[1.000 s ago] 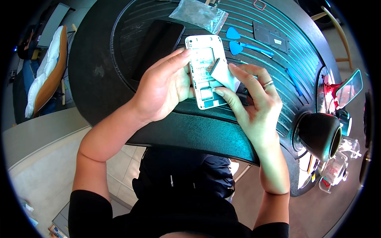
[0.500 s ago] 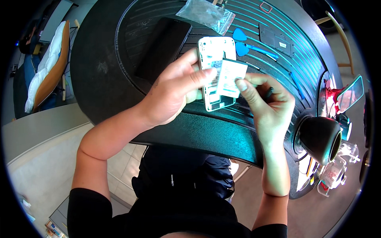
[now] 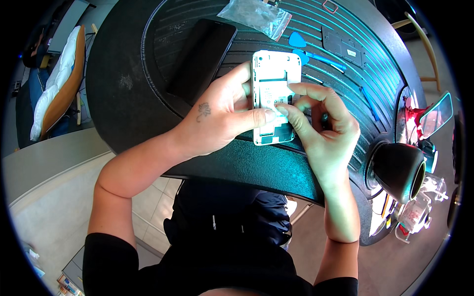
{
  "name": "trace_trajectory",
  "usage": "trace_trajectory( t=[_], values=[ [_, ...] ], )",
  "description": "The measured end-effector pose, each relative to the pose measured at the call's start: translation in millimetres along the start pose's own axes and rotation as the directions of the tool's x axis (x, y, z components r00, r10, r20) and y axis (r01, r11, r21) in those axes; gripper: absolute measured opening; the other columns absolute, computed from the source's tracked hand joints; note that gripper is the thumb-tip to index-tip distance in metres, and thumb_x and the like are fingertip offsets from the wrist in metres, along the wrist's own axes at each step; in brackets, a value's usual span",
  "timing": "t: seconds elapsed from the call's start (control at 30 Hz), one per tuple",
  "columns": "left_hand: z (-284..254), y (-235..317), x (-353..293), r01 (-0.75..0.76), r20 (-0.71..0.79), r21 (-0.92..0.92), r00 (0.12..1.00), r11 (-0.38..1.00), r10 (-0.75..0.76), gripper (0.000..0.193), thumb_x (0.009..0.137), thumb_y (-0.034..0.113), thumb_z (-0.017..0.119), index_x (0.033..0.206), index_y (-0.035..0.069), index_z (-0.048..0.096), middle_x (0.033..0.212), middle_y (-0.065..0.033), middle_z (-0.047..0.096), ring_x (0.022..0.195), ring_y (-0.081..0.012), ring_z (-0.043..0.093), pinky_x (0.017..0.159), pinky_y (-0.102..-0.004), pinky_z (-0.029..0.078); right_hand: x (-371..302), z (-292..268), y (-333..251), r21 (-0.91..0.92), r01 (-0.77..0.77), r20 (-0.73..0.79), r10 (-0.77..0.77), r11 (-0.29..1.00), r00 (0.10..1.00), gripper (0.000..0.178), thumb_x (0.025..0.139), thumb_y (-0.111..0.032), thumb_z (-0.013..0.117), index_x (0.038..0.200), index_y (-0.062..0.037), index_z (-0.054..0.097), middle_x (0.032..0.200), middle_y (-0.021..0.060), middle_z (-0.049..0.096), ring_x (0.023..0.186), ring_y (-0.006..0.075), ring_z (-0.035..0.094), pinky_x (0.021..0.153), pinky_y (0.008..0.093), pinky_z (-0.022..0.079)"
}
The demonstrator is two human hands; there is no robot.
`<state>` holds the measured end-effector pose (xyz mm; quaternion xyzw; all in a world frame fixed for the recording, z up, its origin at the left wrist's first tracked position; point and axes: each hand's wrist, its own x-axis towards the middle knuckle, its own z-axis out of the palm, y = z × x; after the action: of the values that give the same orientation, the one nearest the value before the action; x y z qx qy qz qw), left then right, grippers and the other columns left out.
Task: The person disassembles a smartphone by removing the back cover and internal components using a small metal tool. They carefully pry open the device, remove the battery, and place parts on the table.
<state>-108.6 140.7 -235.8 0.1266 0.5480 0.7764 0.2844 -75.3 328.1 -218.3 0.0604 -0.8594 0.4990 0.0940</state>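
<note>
My left hand (image 3: 207, 118) grips a white smartphone (image 3: 276, 59) with its back cover off, fingers behind the left edge and thumb across the lower front. A pale, flat battery (image 3: 271, 92) lies at the phone's middle, over the bay. My right hand (image 3: 328, 128) is closed at the battery's right side, its thumb on the battery's face and its index finger bent near the phone's right edge. Glare and fingers hide whether the battery is fully seated. The phone is held up above the near part of the black ribbed table (image 3: 123, 113).
A dark phone (image 3: 203, 59) lies beyond my left hand. Farther off are a clear zip bag (image 3: 259, 18), blue opening picks (image 3: 297, 39), a blue pry tool (image 3: 326, 62) and a dark back cover (image 3: 343, 45). A black lamp head (image 3: 400, 170) stands at the right.
The battery has gone from tilted above the phone to lying at its bay. My right hand has moved left with it. The left hand and phone have shifted slightly right and nearer.
</note>
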Motion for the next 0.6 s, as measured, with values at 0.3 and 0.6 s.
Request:
trace_trajectory(
  t=[0.3, 0.6],
  values=[
    [-1.6, 5.0, 0.4, 0.011, 0.006, -0.017, 1.000, 1.000, -0.011, 0.059, 0.086, -0.006, 0.059, 0.141, -0.005, 0.035, 0.130, -0.0150, 0.057, 0.119, -0.0206, 0.057, 0.102, -0.0366, 0.047, -0.4, -9.1, 2.5, -0.109, 0.279, 0.101, -0.268, 0.954, 0.958, 0.049, 0.065, -0.010, 0.086, 0.112, -0.0070, 0.072, 0.088, 0.0031, 0.051, 0.060, 0.0101, 0.053, 0.057, 0.0255, 0.048],
    [-2.1, 0.1, -1.8, -0.072, -0.014, 0.022, 0.997, 0.997, 0.072, 0.045, 0.092, 0.003, 0.061, 0.134, -0.002, 0.045, 0.121, -0.0142, 0.062, 0.109, -0.0179, 0.063, 0.093, -0.0329, 0.051, -3.0, -5.0, 11.0, -0.182, 0.389, 0.101, -0.376, 0.903, 0.921, 0.055, 0.062, -0.015, 0.086, 0.115, -0.0087, 0.071, 0.084, 0.0012, 0.044, 0.052, 0.0076, 0.046, 0.046, 0.0262, 0.044]
  ],
)
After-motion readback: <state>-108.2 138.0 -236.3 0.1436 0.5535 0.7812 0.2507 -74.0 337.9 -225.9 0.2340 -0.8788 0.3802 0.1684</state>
